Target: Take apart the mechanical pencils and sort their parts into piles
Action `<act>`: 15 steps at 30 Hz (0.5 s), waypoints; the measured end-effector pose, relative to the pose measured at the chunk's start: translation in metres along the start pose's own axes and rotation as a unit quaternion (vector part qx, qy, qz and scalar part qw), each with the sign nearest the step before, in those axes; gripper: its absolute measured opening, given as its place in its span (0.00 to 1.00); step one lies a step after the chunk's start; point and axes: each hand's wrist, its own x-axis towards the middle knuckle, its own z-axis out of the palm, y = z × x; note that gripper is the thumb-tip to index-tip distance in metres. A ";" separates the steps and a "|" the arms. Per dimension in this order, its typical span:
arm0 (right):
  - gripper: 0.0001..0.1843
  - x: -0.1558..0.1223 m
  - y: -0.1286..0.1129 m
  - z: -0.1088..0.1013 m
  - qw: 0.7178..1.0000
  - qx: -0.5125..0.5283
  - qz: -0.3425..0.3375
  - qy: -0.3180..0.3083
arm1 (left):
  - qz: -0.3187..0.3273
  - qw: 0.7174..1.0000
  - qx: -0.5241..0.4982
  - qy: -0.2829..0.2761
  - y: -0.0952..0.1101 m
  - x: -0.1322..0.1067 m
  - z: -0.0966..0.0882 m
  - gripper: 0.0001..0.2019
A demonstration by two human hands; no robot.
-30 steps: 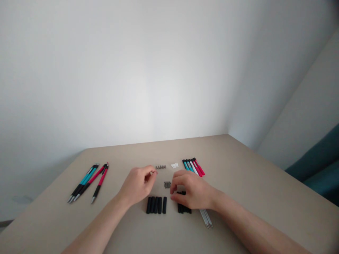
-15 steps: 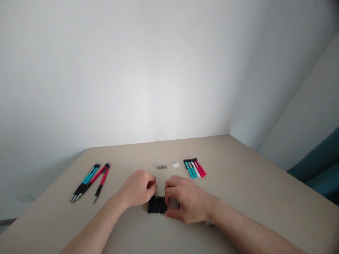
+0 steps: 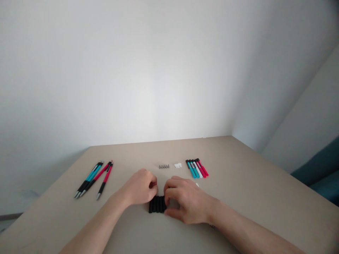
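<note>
Several black pen grips (image 3: 157, 205) lie side by side in a tight row on the table. My left hand (image 3: 141, 187) is closed, its curled fingers at the upper left part of the row; its fingertips are partly hidden. At the row's right end, my right hand (image 3: 186, 200) has its fingers bent, with the thumb at the lower end and the fingertips at the upper end of the last grip. Part of that grip is hidden by the fingers.
Assembled turquoise pens (image 3: 89, 178) and red pens (image 3: 105, 179) lie at the left. Further back are small grey cone tips (image 3: 164, 166), small white pieces (image 3: 178, 165) and coloured pen barrels (image 3: 197, 168). Small metal parts (image 3: 212, 227) show by my right wrist. A wall borders the table (image 3: 254, 197).
The black pen grips have been pressed closer together, closing the gaps between them. My right hand has shifted slightly left against the row. The view has moved a little.
</note>
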 end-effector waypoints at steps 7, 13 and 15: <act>0.05 0.001 -0.001 0.002 1.000 0.000 -0.009 0.005 | -0.003 1.000 -0.004 -0.003 -0.004 0.000 0.000 0.11; 0.06 0.002 0.000 0.003 1.000 -0.002 -0.010 0.001 | -0.011 1.000 -0.001 -0.012 -0.002 0.000 -0.002 0.12; 0.06 0.001 0.000 0.002 1.000 -0.002 -0.008 -0.003 | -0.013 1.000 0.003 -0.013 -0.001 -0.001 -0.003 0.12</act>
